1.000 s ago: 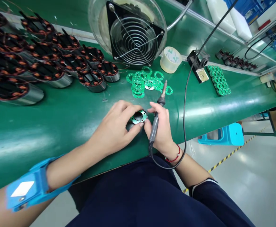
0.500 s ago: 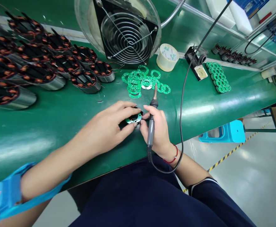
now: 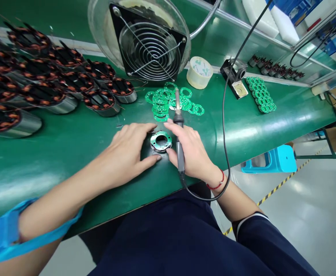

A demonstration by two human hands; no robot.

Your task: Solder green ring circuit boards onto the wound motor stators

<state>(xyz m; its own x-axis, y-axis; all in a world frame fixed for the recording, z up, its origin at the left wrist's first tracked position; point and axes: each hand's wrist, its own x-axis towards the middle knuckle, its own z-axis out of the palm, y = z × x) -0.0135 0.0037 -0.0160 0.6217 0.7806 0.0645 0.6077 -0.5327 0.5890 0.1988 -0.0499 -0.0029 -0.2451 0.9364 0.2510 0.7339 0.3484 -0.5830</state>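
A small motor stator topped by a green ring-shaped circuit board sits on the green bench between my hands. My left hand is beside it on the left, thumb and fingers spread apart, holding nothing. In my right hand is a soldering iron, its tip pointing away from me over the loose boards. The thumb and a finger of this hand reach around the stator's right side; the thumb tip is at its edge. Just beyond lies a pile of loose green ring boards.
Rows of wound stators stand at the left. A fan with a wire guard is at the back, beside a tape roll. Further right are a soldering iron stand and a block of green boards. The iron's cable loops past my right wrist.
My left fingers have come off the stator and opened. The stator now sits flatter with its ring board facing up. My right hand still holds the iron, its fingers spread wider around the stator.
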